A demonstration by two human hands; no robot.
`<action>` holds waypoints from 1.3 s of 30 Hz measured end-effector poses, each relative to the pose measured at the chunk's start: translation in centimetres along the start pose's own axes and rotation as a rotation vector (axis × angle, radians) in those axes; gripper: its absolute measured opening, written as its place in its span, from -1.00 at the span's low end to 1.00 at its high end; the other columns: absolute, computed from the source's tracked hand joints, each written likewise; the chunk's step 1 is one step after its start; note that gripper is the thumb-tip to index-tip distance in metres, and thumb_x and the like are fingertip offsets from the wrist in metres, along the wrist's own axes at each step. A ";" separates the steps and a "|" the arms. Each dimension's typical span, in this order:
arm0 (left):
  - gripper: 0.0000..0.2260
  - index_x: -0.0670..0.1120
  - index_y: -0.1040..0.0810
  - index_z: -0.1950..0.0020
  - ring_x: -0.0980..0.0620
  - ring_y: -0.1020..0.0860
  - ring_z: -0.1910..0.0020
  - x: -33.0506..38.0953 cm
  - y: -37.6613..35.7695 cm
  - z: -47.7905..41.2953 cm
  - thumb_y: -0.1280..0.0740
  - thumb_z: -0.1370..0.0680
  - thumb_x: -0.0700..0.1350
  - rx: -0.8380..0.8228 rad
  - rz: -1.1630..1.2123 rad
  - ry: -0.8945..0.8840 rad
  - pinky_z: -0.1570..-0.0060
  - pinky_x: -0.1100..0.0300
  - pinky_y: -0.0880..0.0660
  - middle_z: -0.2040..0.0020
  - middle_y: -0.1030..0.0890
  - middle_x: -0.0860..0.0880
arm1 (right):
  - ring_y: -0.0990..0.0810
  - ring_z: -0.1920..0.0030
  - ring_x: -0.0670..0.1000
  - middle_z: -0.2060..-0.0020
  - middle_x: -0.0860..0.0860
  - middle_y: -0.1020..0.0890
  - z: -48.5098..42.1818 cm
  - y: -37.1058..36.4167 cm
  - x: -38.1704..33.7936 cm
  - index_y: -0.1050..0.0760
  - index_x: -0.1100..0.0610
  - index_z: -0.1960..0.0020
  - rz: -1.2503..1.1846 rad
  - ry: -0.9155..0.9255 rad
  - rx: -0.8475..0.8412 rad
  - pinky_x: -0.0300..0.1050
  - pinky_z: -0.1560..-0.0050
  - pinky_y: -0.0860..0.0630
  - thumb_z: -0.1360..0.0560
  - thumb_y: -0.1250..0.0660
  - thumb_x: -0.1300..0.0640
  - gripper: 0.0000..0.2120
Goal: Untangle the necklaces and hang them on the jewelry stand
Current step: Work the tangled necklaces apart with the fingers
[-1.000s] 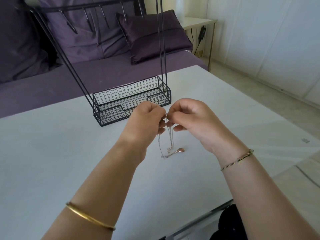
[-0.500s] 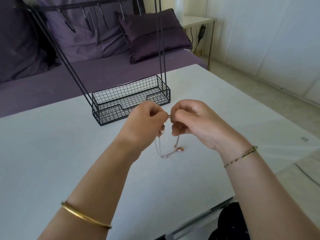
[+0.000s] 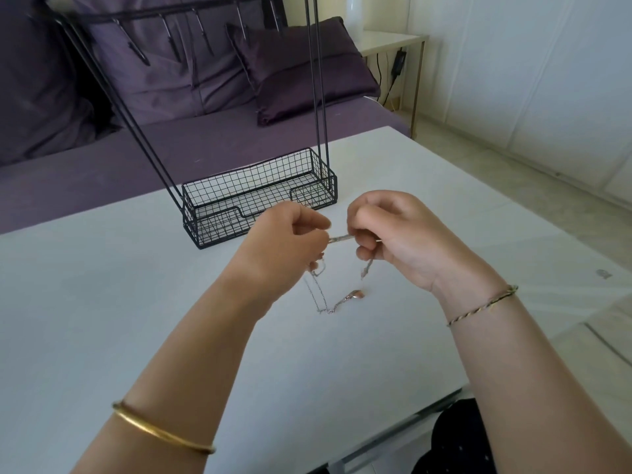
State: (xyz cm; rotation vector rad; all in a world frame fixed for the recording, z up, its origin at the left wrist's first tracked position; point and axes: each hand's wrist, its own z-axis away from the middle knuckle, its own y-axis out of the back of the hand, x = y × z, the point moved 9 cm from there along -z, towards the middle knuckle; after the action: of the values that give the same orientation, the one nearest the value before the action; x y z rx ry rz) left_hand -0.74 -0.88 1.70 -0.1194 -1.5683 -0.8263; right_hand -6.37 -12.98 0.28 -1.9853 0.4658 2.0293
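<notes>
Thin silver necklaces (image 3: 338, 238) stretch as a short taut strand between my two hands, just above the white table (image 3: 102, 302). My left hand (image 3: 287, 244) pinches one end, my right hand (image 3: 393, 234) pinches the other. Loose chain loops hang down below both hands, and a rose-gold pendant (image 3: 357, 295) lies on the table under them. The black wire jewelry stand (image 3: 260, 196) stands just behind my hands, with a mesh basket base and a top bar of hooks (image 3: 171, 42) high at the upper left.
A purple sofa with cushions (image 3: 301, 73) runs behind the table. A small side table (image 3: 393, 42) with a charger cable stands at the back right. The table's right edge drops to a pale floor (image 3: 513, 186).
My hands have drawn apart, pulling a short length of chain taut between them. The hanging loops have spread wider and the pendant stays on the table.
</notes>
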 end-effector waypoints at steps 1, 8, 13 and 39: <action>-0.88 -0.10 -0.58 0.01 0.13 -0.51 0.37 -0.1 0.2 0.0 -0.28 -0.53 -0.26 0.010 -0.029 -0.010 0.07 0.07 -0.57 0.30 -0.55 0.01 | -0.31 0.44 -0.05 0.39 0.06 -0.42 0.0 0.4 -0.1 -0.45 0.17 0.32 -0.029 0.000 0.022 -0.22 0.40 -0.39 -0.46 -0.22 0.34 -0.79; -0.86 -0.12 -0.54 0.02 0.07 -0.49 0.31 -0.6 0.5 -0.4 -0.26 -0.55 -0.33 0.037 0.182 0.043 0.14 0.12 -0.53 0.24 -0.53 -0.05 | -0.28 0.46 -0.07 0.38 0.02 -0.44 0.2 1.2 0.4 -0.58 0.15 0.22 0.049 -0.018 0.050 -0.21 0.44 -0.21 -0.45 -0.36 0.28 -0.90; -0.86 -0.12 -0.54 0.04 0.11 -0.49 0.34 -0.6 0.4 -0.4 -0.26 -0.55 -0.33 0.042 0.264 0.050 0.16 0.15 -0.51 0.27 -0.53 -0.01 | -0.41 0.49 -0.09 0.48 -0.05 -0.49 0.5 0.3 0.2 -0.60 0.13 0.18 0.129 0.004 -0.013 -0.23 0.45 -0.40 -0.45 -0.38 0.25 -0.93; -0.94 -0.11 -0.53 0.03 0.06 -0.52 0.28 -0.7 -0.2 -0.3 -0.32 -0.55 -0.25 -0.011 0.215 0.066 0.09 0.11 -0.55 0.24 -0.57 -0.02 | -0.53 0.46 -0.06 0.42 0.01 -0.54 0.3 -0.7 -0.8 -0.52 0.16 0.27 0.106 0.106 0.018 -0.20 0.39 -0.50 -0.43 -0.29 0.35 -0.85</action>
State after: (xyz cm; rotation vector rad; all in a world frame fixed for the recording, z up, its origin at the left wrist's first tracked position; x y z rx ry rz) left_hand -0.43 -0.90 1.00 -0.2621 -1.4598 -0.6633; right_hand -6.30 -12.20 1.10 -2.1065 0.6216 1.9793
